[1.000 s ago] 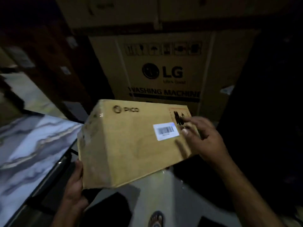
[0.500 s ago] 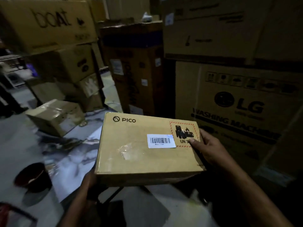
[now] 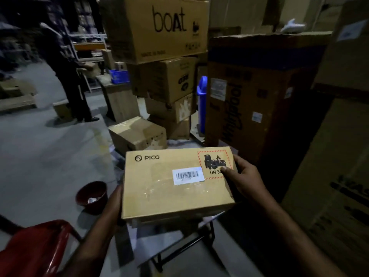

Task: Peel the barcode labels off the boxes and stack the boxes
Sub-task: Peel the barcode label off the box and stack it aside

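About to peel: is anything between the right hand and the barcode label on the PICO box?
Nothing visible. The barcode label lies uncovered on the PICO box top, just left of the right hand.

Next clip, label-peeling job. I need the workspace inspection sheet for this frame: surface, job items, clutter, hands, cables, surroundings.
Surface: table with a black metal frame below the box, top mostly hidden; grey floor around it.
Job's things: PICO box held top up; white barcode label stuck on top, not yet peeled, beside a red-bordered battery warning label.
Clutter: dark red bowl on the floor, something white inside; red seat lower left.
Grippers: left hand grips the box's left edge; right hand grips its right edge, thumb on the warning label.
Cables: nothing seen.
Surroundings: stacked cartons with a boat carton on top; tall Whirlpool carton; standing person far left.
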A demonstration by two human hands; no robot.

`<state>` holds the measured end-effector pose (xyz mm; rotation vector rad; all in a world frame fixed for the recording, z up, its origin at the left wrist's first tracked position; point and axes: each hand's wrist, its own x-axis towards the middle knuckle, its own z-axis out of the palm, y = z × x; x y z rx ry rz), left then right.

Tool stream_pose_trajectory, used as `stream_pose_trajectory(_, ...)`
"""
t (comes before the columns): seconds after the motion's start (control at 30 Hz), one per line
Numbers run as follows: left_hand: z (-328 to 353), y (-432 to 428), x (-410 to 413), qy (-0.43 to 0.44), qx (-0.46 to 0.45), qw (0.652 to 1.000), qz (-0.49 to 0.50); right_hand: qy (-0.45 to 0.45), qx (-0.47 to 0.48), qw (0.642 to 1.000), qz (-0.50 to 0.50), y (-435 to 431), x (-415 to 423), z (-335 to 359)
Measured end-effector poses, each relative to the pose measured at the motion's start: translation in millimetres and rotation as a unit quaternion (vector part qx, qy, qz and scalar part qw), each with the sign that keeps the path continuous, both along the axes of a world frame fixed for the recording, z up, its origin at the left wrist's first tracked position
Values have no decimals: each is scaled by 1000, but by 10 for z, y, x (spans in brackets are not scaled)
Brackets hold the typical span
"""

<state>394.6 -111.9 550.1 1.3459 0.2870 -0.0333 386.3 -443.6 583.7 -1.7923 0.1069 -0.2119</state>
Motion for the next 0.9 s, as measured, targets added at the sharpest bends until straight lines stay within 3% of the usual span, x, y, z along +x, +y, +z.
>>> stream_pose_trajectory(0.13, 134, -4, 333, -12, -41, 999, -19, 3, -54, 999, -3, 248, 587, -157)
stream_pose_trajectory(0.27, -77, 153, 773, -19, 2, 1000, -12, 19, -72, 997, 7, 253, 1098, -314)
stream_pose_trajectory(0.4, -91, 152, 1086, 0, 120, 993, 10, 56, -118, 991, 25, 205, 1500, -498)
stream_pose_trajectory(0.5, -155, 196, 1301, 25, 331, 943, 21, 41, -171, 982, 62, 246, 1733, -751)
stream_pose_trajectory(0.57, -127, 195, 1391, 31, 405, 913, 44, 39, -169, 982, 74, 293, 1857, -849)
stream_pose_trajectory(0.67, 9, 36, 1541, 37, 577, 811, 91, 43, -192, 977, 86, 290, 2088, -876)
stream_pose_trajectory(0.7, 43, -47, 1604, -2, 610, 787, 95, 40, -205, 974, 92, 282, 2150, -894)
stream_pose_trajectory(0.77, 104, -215, 1747, -83, 628, 772, 50, 34, -245, 964, 102, 283, 2239, -909)
stream_pose_trajectory(0.9, -32, -379, 2028, -118, 653, 743, -85, -3, -407, 912, 47, 364, 2317, -852)
